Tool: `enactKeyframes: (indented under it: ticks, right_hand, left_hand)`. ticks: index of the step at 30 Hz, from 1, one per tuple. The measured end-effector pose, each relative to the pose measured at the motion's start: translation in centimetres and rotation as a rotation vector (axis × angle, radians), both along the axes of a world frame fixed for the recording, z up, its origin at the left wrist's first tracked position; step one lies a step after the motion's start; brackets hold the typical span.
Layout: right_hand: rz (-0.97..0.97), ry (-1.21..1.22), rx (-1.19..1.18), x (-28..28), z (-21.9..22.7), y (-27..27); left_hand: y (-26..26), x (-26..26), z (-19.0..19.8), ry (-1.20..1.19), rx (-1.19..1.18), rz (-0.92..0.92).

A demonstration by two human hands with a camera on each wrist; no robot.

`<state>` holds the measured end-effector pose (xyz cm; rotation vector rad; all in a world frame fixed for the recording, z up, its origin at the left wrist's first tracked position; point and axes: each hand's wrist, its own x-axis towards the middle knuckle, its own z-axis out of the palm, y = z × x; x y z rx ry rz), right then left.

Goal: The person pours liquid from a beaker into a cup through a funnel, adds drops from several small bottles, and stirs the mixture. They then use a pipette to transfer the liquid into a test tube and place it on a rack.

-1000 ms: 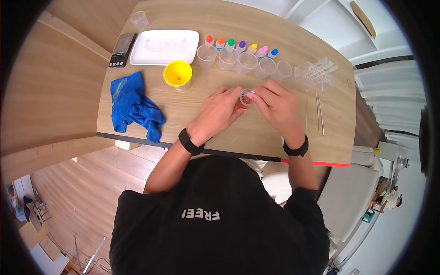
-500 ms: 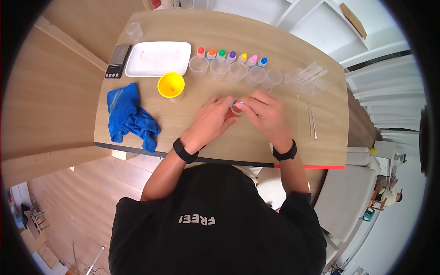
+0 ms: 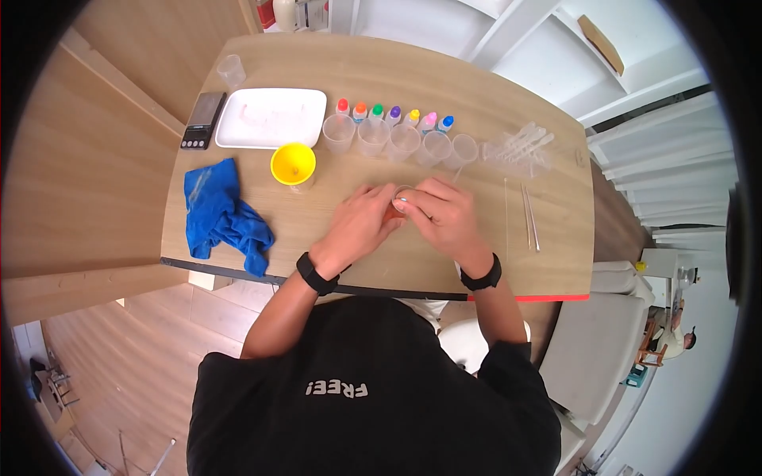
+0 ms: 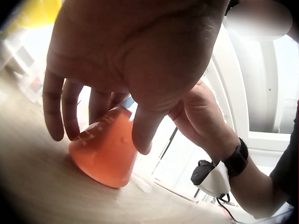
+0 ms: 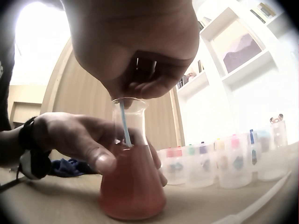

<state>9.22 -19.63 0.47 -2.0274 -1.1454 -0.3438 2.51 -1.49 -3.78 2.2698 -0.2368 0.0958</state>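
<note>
A conical flask [image 5: 133, 191] of orange-red liquid stands on the table, its neck open at the top. My left hand [image 3: 359, 218] holds it around its sides, with the thumb [image 4: 142, 135] on one side and the fingers on the other. Above the mouth, my right hand [image 3: 444, 213] pinches a thin light-blue stick [image 5: 124, 123] that reaches down the neck to the liquid. The fingertips of the right hand are right at the flask's rim. From the head view, the hands cover most of the flask.
Several clear plastic cups [image 3: 404, 143] stand in a row behind the hands, with colour-capped bottles [image 3: 395, 115] beyond. Leftward are a yellow cup [image 3: 293, 165], white tray [image 3: 270, 119], scale [image 3: 204, 119] and blue cloth [image 3: 226, 218]. Pipettes [image 3: 528, 147] and thin rods [image 3: 531, 218] lie rightward.
The head view has shifted, so the table sits lower in it. My right fingertips have come further over the flask's mouth, covering more of it. The left hand keeps its hold.
</note>
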Motion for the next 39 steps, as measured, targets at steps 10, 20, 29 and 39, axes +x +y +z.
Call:
enactKeyframes:
  ticks: [10,20,29,39]
  right_hand:
    - [-0.074,-0.101,-0.014,0.7,-0.6,-0.4]
    - [-0.051,0.094,0.032,0.7,-0.3,-1.0]
    - [0.005,0.084,0.041,0.0,-0.8,-0.6]
    - [-0.064,-0.081,0.018,0.6,-0.6,-0.7]
  left_hand:
    - [0.2,0.3,0.1,0.01,0.007,-0.017]
    - [0.1,0.1,0.6,0.004,0.016,-0.019]
    - [0.0,0.3,0.0,0.011,-0.034,-0.021]
    - [0.0,0.2,0.2,0.042,0.001,-0.02]
